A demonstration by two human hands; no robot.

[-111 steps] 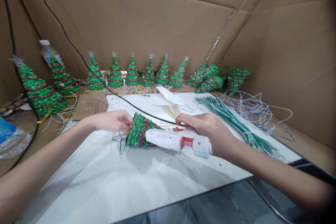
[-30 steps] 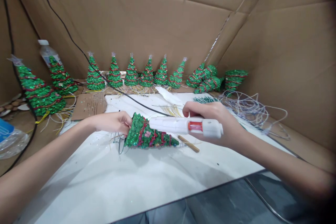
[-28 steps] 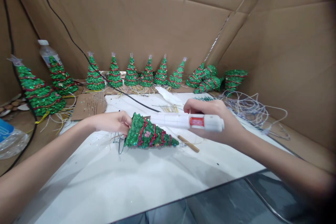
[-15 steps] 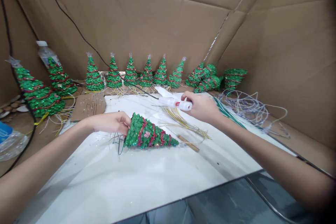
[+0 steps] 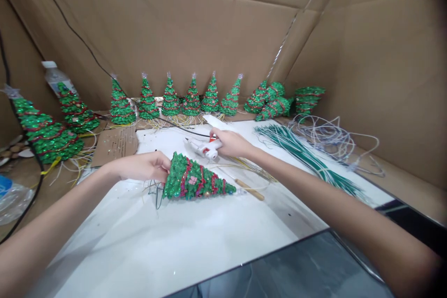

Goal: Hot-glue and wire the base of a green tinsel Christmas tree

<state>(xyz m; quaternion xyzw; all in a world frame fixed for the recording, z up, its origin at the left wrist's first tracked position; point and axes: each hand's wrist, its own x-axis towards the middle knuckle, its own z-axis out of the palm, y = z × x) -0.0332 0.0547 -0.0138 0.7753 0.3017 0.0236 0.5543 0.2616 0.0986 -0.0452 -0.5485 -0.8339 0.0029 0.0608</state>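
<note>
On white board [image 5: 195, 237]: tree [image 5: 195, 181], glue gun [image 5: 205, 148].

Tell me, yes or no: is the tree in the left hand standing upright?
No, the glitter tree lies on its side on the white board, its base held by the left hand.

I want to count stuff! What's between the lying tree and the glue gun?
In the head view, only bare white tabletop separates the tree from the glue gun.

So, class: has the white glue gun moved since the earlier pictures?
Yes. The white glue gun, in the right hand, has gone from over the lying green glitter tree back toward the row of standing trees.
</note>
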